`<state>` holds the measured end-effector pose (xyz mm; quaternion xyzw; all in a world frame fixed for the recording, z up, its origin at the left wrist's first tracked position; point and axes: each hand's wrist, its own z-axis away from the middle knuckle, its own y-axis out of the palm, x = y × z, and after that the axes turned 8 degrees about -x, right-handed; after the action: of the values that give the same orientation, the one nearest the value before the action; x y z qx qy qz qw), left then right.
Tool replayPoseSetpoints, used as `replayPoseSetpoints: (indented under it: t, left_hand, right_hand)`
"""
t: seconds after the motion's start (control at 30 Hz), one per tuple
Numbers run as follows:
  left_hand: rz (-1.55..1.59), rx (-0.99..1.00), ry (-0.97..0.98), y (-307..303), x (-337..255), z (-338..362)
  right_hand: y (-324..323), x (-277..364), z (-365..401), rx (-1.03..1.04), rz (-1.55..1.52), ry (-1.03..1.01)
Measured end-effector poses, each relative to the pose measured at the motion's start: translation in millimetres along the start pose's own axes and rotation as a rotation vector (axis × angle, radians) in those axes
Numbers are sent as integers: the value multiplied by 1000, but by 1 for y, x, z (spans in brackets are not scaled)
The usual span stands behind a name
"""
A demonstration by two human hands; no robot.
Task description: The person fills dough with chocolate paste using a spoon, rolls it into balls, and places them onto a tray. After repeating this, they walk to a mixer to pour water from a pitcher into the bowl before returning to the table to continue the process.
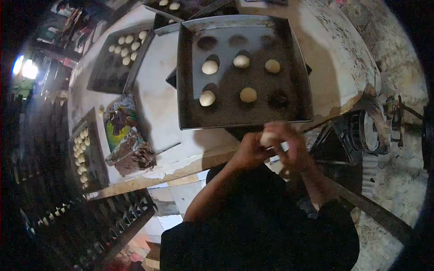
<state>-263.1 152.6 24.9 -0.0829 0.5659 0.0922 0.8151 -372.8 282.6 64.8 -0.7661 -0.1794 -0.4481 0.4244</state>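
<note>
Both hands are together just beyond the near right edge of a dark square tray (246,123). A pale dough ball (268,139) sits between them. My left hand (251,151) has its fingers closed round the ball's left side. My right hand (291,145), blurred by motion, curls over the ball from the right. Several round dough balls lie apart in the tray, among them one at the upper left (209,67), one at the lower left (207,98) and a browner one at the lower middle (248,95). Dark round marks show on the tray's bottom.
A tray of dough balls (101,77) stands at the back left, another (97,158) at the left edge. Between them lies a colourful plastic bag (121,126) with a brown mass, beside a thin stick (168,148). Dark racks stand lower left; a round metal object (361,131) is at right.
</note>
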Motion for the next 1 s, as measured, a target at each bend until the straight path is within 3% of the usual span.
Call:
replayPoseSetpoints:
  t: [0.03,0.1,0.2,0.3,0.37,0.4,0.43,0.47,0.53,0.6,0.67,0.7,0.73,0.77,0.83,0.87,0.93,0.97,1.0]
  left_hand:
    - [129,16,175,-3,12,-2]
    - [152,-70,105,-22,14,8]
    - [247,-266,116,-62,-2,43]
    - [391,-471,176,-101,24,82]
    - [422,-566,210,-136,56,115]
    - [387,-654,177,-151,65,131]
    - [399,-766,151,-162,72,147]
    - [409,-886,124,-175,80,162]
    - [353,-1008,142,-219,113,200]
    - [246,-1244,290,-282,140,247]
    - [-372,-1554,286,-368,170,320]
    - [-376,-1739,179,-421,211,350]
    - [-249,-1864,389,-470,230,371]
    - [-397,-1971,7,-518,262,405]
    - [-561,-1830,-322,-597,302,458]
    - [-703,-1854,-369,-641,345,474]
    - [-583,-1615,-858,-717,380,493]
    - [-666,-1619,-817,-739,403,491]
    - [-754,-1619,-777,-759,424,488]
  right_hand:
    - [-8,-4,-8,5,-45,147]
    - [-11,-43,-34,-199,145,-25]
    - [-6,-96,-69,-39,418,80]
    - [-2,-90,-70,219,611,100]
    - [-2,-70,-79,378,548,177]
    - [4,-85,-73,345,698,143]
    - [6,-69,-77,444,665,257]
    - [3,-87,-79,491,736,228]
    - [2,-94,-80,275,795,100]
    - [4,-84,-80,-250,715,-138]
    - [16,-54,-72,-657,591,-242]
    - [30,-39,-68,-738,552,-260]
    - [51,-25,-64,-746,549,-272]
    - [71,-14,-64,-671,616,-281]
    - [108,9,-61,-523,756,-277]
    - [119,14,-59,-499,771,-348]
    - [135,27,-57,-442,812,-489]
    - [152,39,-57,-490,485,-376]
    - [156,43,-62,-486,618,-448]
